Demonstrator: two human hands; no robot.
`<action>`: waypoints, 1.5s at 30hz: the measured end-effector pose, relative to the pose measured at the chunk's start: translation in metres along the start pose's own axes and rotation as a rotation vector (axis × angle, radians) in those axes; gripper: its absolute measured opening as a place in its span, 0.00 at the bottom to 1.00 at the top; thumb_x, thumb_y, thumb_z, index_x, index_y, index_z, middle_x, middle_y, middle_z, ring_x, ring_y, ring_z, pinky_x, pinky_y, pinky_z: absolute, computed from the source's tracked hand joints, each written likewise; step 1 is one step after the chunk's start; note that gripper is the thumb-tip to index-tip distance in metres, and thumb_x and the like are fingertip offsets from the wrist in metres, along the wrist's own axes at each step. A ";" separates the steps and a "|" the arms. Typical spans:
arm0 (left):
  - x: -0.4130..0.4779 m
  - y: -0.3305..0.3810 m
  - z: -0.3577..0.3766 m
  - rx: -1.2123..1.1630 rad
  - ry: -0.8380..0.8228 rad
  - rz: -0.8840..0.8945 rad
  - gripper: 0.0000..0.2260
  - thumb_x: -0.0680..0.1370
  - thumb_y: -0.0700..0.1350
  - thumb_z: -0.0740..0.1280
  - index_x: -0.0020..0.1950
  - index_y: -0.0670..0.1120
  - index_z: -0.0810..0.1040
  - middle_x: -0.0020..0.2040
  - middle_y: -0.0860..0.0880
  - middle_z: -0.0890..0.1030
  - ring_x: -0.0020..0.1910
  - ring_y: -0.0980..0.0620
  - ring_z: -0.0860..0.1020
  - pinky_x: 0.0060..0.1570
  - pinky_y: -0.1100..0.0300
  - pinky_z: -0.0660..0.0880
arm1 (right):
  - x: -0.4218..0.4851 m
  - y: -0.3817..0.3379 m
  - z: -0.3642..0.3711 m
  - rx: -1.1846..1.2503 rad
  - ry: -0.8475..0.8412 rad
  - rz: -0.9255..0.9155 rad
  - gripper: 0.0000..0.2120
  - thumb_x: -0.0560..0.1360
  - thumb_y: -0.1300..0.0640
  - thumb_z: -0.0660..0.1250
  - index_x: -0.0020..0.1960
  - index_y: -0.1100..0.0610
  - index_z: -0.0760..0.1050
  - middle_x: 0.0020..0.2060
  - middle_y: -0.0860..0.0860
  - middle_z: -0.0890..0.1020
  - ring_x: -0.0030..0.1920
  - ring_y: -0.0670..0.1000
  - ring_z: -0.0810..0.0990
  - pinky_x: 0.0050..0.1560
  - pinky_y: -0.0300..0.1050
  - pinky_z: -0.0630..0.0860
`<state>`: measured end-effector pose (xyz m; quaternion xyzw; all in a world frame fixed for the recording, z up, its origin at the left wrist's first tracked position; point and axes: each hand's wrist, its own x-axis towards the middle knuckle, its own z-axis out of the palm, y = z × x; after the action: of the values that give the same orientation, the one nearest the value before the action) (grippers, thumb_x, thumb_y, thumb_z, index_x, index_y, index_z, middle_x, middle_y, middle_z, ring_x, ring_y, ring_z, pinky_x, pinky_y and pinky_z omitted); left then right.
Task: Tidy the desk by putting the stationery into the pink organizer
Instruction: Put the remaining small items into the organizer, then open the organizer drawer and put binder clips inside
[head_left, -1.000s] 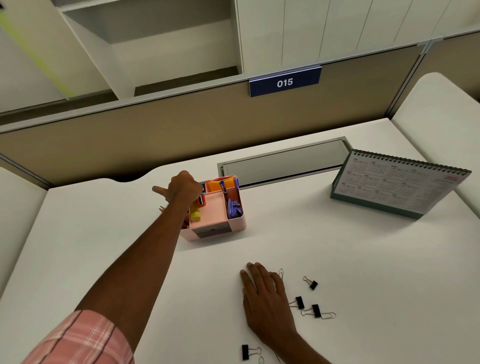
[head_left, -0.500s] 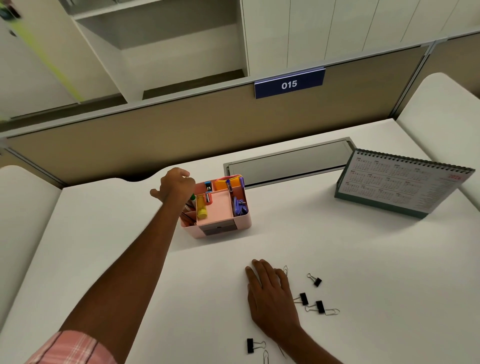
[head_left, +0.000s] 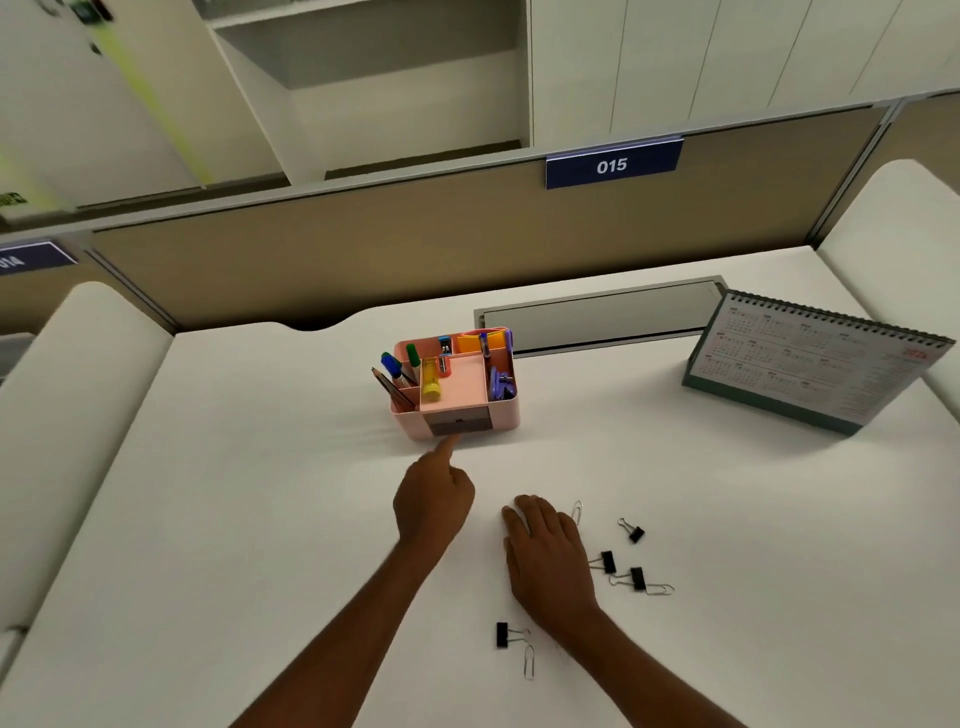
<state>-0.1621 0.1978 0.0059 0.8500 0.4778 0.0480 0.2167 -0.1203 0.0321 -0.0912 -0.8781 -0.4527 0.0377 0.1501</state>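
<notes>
We see soft, even, rather dim indoor light on a white desk (head_left: 208, 519). The pink organizer (head_left: 506, 415) casts only a faint shadow at its base. Right of it a darker, soft-edged shadow lies under the calendar (head_left: 810, 364), whose print is too blurred to read. Far up and left of the organizer the picture smears, and straight lines bow toward the edges.
</notes>
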 end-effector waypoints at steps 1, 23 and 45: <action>-0.002 0.001 0.003 0.052 -0.061 0.004 0.24 0.85 0.48 0.62 0.81 0.55 0.64 0.65 0.48 0.83 0.61 0.47 0.82 0.54 0.55 0.80 | -0.004 0.000 -0.001 -0.003 -0.008 -0.011 0.19 0.80 0.55 0.63 0.70 0.56 0.73 0.70 0.55 0.75 0.71 0.58 0.73 0.68 0.53 0.71; 0.015 0.005 0.012 0.234 -0.171 0.007 0.34 0.84 0.50 0.65 0.84 0.60 0.50 0.42 0.51 0.77 0.37 0.54 0.78 0.35 0.61 0.75 | -0.044 0.009 -0.004 -0.038 -0.107 -0.081 0.27 0.86 0.45 0.46 0.83 0.52 0.49 0.83 0.50 0.47 0.82 0.51 0.42 0.80 0.55 0.52; -0.027 -0.020 0.017 0.229 -0.111 0.074 0.30 0.84 0.51 0.64 0.84 0.56 0.54 0.44 0.51 0.82 0.37 0.55 0.77 0.38 0.62 0.74 | -0.044 0.010 0.000 -0.034 -0.085 -0.090 0.28 0.86 0.45 0.46 0.83 0.52 0.50 0.83 0.51 0.49 0.83 0.51 0.43 0.79 0.55 0.53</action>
<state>-0.1871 0.1789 -0.0144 0.8874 0.4360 -0.0460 0.1426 -0.1386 -0.0084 -0.0973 -0.8570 -0.4982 0.0607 0.1173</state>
